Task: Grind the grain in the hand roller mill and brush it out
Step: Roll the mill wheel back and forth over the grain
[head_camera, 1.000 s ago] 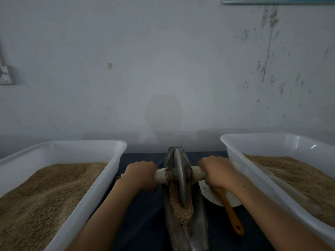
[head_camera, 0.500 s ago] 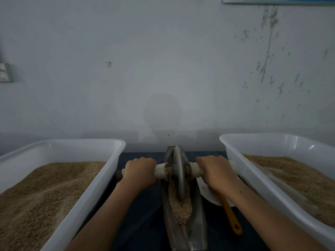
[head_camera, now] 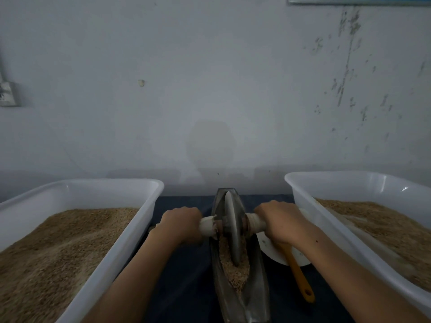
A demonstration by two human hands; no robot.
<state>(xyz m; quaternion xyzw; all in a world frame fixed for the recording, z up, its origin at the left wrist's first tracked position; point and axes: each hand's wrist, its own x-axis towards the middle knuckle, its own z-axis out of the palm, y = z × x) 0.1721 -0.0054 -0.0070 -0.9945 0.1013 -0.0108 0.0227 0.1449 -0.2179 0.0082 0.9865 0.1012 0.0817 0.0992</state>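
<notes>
A table point(head_camera: 184, 271) with a dark blue top carries a white tub point(head_camera: 130, 231) of grain along its left edge, another tub point(head_camera: 310, 201) along the right, the boat-shaped metal mill trough point(head_camera: 256, 285) mid-table, and a white plate point(head_camera: 270, 248) beside it.

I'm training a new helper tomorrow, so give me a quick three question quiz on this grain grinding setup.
1. True or false: both hands grip the axle handles of the grinding wheel.
2. Where does the orange-handled brush lie? A) in the left tub B) on the white plate right of the trough C) inside the trough
3. Fill in: the grain being crushed sits in the boat-shaped metal ____.

Key: 1 true: left hand, right hand. 2 B. 3 trough.
</notes>
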